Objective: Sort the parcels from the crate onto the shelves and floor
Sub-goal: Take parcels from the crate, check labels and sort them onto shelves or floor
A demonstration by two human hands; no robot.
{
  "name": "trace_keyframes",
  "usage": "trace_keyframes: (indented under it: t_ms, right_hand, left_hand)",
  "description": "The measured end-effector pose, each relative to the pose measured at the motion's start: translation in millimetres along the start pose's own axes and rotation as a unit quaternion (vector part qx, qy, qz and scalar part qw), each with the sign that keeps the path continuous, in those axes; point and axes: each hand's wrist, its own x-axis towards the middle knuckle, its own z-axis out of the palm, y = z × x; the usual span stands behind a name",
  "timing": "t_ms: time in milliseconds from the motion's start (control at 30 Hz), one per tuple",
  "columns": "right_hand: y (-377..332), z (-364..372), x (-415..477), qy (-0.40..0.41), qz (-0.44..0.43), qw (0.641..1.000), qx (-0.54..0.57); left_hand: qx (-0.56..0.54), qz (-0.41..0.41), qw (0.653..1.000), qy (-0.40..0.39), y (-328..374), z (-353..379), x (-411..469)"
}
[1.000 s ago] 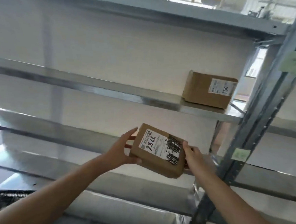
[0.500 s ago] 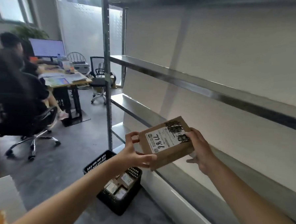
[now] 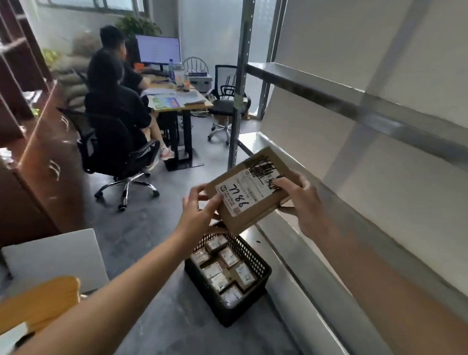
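Both hands hold a flat brown cardboard parcel (image 3: 250, 189) at frame centre, its white label hand-marked 7786 (part scribbled over in black): the left hand (image 3: 198, 216) has its grip closed on the near corner, the right hand (image 3: 304, 202) clamps the far edge. Below it, a black plastic lattice crate (image 3: 260, 265) of similar labelled parcels sits on the grey floor (image 3: 149, 227), beside bare metal shelves (image 3: 366, 113) filling the right.

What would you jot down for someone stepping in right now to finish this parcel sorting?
Left hand and right hand: both grip one brown parcel, label marked 7786, held in the air beside the metal shelves.
Black crate on the floor below holds several more parcels.
Shelves in view carry nothing.
Left: place this parcel, then empty the crate.
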Motion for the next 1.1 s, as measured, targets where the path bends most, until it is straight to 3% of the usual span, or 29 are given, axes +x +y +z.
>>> trace_keyframes:
  t_ms: [100,233,533,700,900,1100]
  right_hand:
    - [-3.3,34.0,43.9,0.012,-0.003,0.996,0.086]
    - [0.5,76.6,93.7,-0.019,-0.005,0.986,0.163]
    - [40.5,79.4,192.3,-0.129,-0.002,0.992,-0.006]
    - [75.0,83.0,229.7,-0.145,0.058,0.986,-0.054]
    - [114.5,109.5,274.7,-0.139,0.107,0.983,-0.047]
    - [129.4,128.5,341.2,-0.209,0.080,0.957,-0.185]
  left_hand:
    - [0.001,-0.014,0.999,0.044,3.8,-4.6,31.9]
    - [0.027,-0.021,0.998,0.044,14.9,-2.7,76.6]
    - [0.127,-0.121,0.985,0.009,-17.6,-5.5,171.5]
    - [0.162,-0.101,0.981,0.037,-61.0,-17.2,200.1]
    - [0.113,-0.170,0.979,0.017,-89.0,-45.4,251.5]
    - [0.026,-0.241,0.970,-0.022,-116.3,-73.2,327.6]
